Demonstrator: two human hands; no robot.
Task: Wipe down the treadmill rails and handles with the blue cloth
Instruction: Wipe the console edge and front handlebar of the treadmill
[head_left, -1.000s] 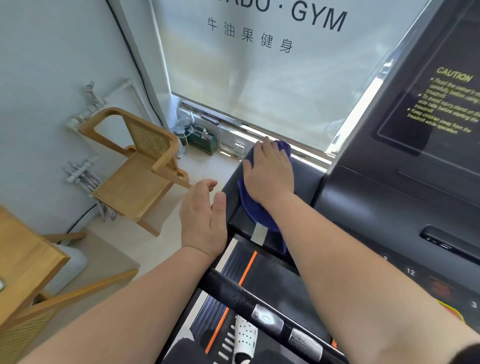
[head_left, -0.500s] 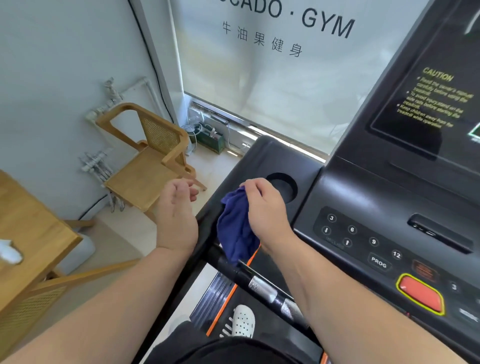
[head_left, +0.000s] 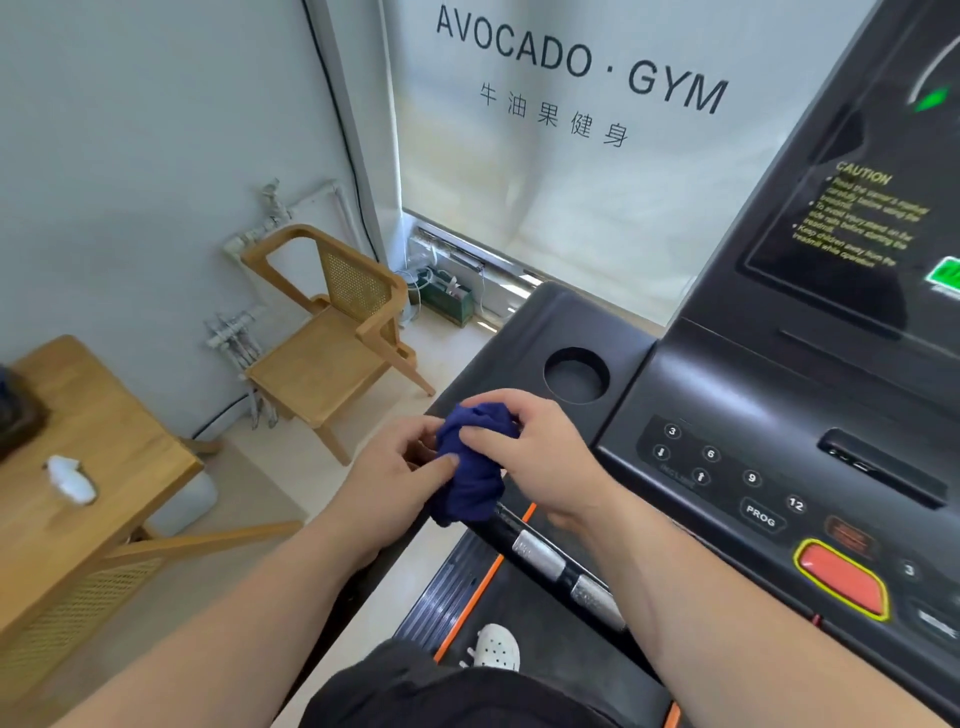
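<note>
The blue cloth (head_left: 470, 467) is bunched up between both hands, just above the left end of the treadmill's black handle bar (head_left: 550, 561). My right hand (head_left: 540, 452) grips the cloth from the right and top. My left hand (head_left: 395, 467) pinches it from the left with thumb and fingers. The handle bar runs down to the right, with silver sensor plates on it. The dark console (head_left: 727, 415) with a round cup holder (head_left: 575, 375) lies just beyond the hands.
A wooden chair (head_left: 332, 332) stands on the floor to the left, near wall pipes. A wooden table (head_left: 104, 441) with a white object (head_left: 70, 478) is at far left. The red stop button (head_left: 839, 579) and number keys sit at right. My white shoe (head_left: 493, 647) rests on the belt.
My right hand lifted the cloth off the console's left corner and drew it back toward the handle bar. My left hand came in and took hold of the cloth too.
</note>
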